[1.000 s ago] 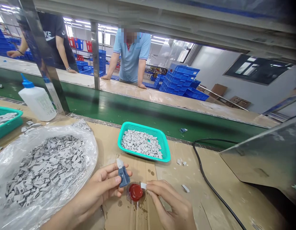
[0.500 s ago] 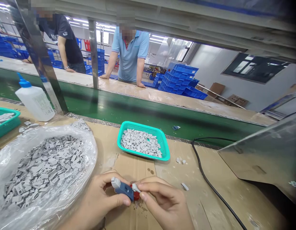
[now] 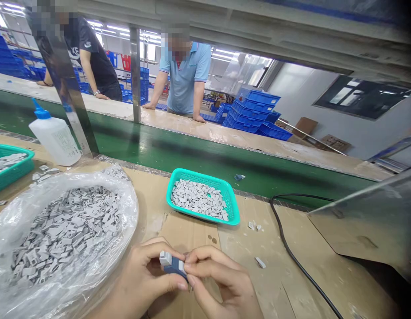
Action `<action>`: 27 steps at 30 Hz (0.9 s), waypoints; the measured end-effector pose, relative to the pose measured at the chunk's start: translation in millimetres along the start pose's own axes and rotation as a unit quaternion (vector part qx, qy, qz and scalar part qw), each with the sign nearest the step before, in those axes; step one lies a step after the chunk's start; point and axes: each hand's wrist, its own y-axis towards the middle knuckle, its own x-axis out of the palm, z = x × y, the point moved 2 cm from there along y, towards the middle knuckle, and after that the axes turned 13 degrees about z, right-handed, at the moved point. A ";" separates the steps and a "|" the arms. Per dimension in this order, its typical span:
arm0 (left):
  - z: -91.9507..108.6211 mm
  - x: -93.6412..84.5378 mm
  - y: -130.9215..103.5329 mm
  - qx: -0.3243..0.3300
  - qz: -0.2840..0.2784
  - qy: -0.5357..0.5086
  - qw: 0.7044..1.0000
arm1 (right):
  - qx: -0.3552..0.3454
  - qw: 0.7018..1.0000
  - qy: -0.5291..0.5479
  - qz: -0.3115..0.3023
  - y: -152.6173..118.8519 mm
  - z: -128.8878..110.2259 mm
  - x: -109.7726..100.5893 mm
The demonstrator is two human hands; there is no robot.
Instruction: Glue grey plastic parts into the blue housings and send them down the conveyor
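My left hand (image 3: 147,272) is closed around a small dark blue plastic part (image 3: 173,266), thumb in front and fingers behind. A light grey plastic cap (image 3: 165,258) sits on the part's left end. Against its right end lies a small light grey plastic piece (image 3: 181,266), pinched by the fingertips of my right hand (image 3: 222,277). Those fingertips cover much of the piece, so how far it is seated cannot be made out. Both hands are over the cardboard-covered bench (image 3: 188,235).
A clear plastic bag (image 3: 127,230) of grey pieces lies left. Green baskets (image 3: 236,215) (image 3: 16,167) hold more pieces. A glue-type bottle (image 3: 56,139), a black cable (image 3: 288,248) and a green conveyor belt (image 3: 152,153) surround the bench. Two people (image 3: 184,84) (image 3: 95,62) lean opposite.
The small light grey piece has moved from beside the blue part onto its right end. A red round object seen behind it earlier is now hidden. The view has shifted slightly.
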 end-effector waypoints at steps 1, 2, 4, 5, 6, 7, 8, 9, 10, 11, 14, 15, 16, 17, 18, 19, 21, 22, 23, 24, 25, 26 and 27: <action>-0.4 -0.1 -0.2 -0.001 0.002 -0.011 1.000 | -0.008 1.000 0.001 -0.006 -1.6 -0.1 0.6; -0.9 0.1 -0.5 -0.002 0.002 -0.022 1.000 | -0.019 1.000 0.004 -0.007 -3.8 0.1 1.6; -2.3 1.6 -1.1 -0.014 0.000 -0.063 0.998 | -0.048 0.999 0.003 0.013 -9.6 1.5 4.7; -3.2 3.1 -1.4 -0.034 0.001 -0.096 0.995 | -0.067 0.997 -0.005 0.034 -12.7 2.5 7.0; -4.1 5.0 -1.7 -0.064 0.008 -0.139 0.988 | -0.088 0.994 -0.021 0.060 -15.5 3.7 9.7; -5.0 7.2 -2.1 -0.105 0.021 -0.189 0.976 | -0.111 0.989 -0.044 0.087 -17.9 4.8 12.7; -5.9 9.7 -2.4 -0.150 0.038 -0.241 0.958 | -0.135 0.982 -0.069 0.114 -19.8 5.8 16.0; -6.3 12.2 -2.7 -0.192 0.054 -0.286 0.937 | -0.159 0.973 -0.094 0.137 -21.0 6.6 19.4; -6.4 14.4 -2.6 -0.225 0.066 -0.319 0.918 | -0.181 0.964 -0.116 0.154 -21.8 7.1 22.6; -6.1 15.9 -2.1 -0.246 0.072 -0.344 0.903 | -0.198 0.957 -0.136 0.163 -22.0 7.5 25.2; -4.6 13.9 2.4 -0.282 0.079 -0.392 0.872 | -0.227 0.947 -0.178 0.141 -20.3 7.5 27.3; -3.8 11.0 4.5 -0.291 0.080 -0.405 0.863 | -0.229 0.947 -0.190 0.122 -18.3 7.8 25.0; -2.7 7.2 6.8 -0.296 0.079 -0.418 0.855 | -0.228 0.947 -0.200 0.105 -15.1 8.6 20.9; -0.9 2.7 9.2 -0.293 0.075 -0.433 0.849 | -0.222 0.948 -0.208 0.093 -10.3 10.5 15.0; 1.6 -2.2 11.5 -0.282 0.068 -0.447 0.846 | -0.208 0.950 -0.216 0.088 -3.3 13.9 7.3; 4.6 -7.3 13.7 -0.263 0.063 -0.459 0.847 | -0.186 0.952 -0.226 0.090 5.8 19.3 -1.7; 11.1 -16.9 16.9 -0.217 0.064 -0.467 0.855 | -0.102 0.956 -0.259 0.088 29.7 37.2 -20.9; 13.9 -20.9 18.2 -0.197 0.068 -0.458 0.864 | -0.045 0.952 -0.296 0.061 43.2 49.5 -29.0; 16.2 -24.2 19.5 -0.180 0.072 -0.442 0.875 | 0.013 0.939 -0.345 0.012 56.5 63.3 -35.2; 17.8 -26.7 21.4 -0.166 0.075 -0.421 0.889 | 0.030 0.932 -0.361 -0.013 69.5 75.5 -40.1; 18.7 -28.8 24.4 -0.150 0.074 -0.394 0.904 | 0.038 0.927 -0.371 -0.029 81.5 86.9 -43.2; 19.2 -30.8 29.2 -0.129 0.074 -0.361 0.921 | 0.045 0.921 -0.384 -0.045 91.9 97.6 -44.4; 19.1 -32.9 36.4 -0.100 0.075 -0.316 0.940 | 0.051 0.916 -0.394 -0.058 100.5 107.0 -44.1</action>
